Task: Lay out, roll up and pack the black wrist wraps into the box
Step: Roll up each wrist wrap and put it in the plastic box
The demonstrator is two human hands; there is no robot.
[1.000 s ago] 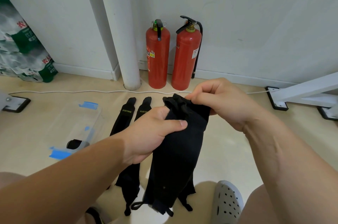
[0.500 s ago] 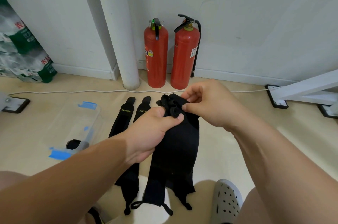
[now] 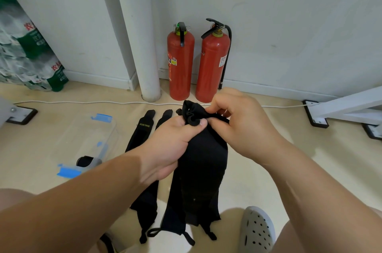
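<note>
I hold a black wrist wrap (image 3: 201, 161) up over the floor; its top end is bunched and its lower end hangs down with thin straps. My left hand (image 3: 172, 145) grips the wrap just below the bunched top. My right hand (image 3: 239, 122) pinches the bunched top from the right. Two more black wrist wraps (image 3: 142, 133) lie flat side by side on the floor behind my left hand, partly hidden by it. A clear plastic box (image 3: 86, 143) with blue tape stands on the floor to the left, with a dark roll (image 3: 85, 160) inside.
Two red fire extinguishers (image 3: 180, 62) stand against the wall beside a white pipe (image 3: 142, 46). A white cable (image 3: 82, 102) runs along the floor. A white frame leg (image 3: 341, 108) is at the right. My grey clog (image 3: 257, 230) is at the bottom.
Both hands have gathered the wrap's top end tighter, and my right hand has shifted from gripping over the top to pinching it next to my left thumb.
</note>
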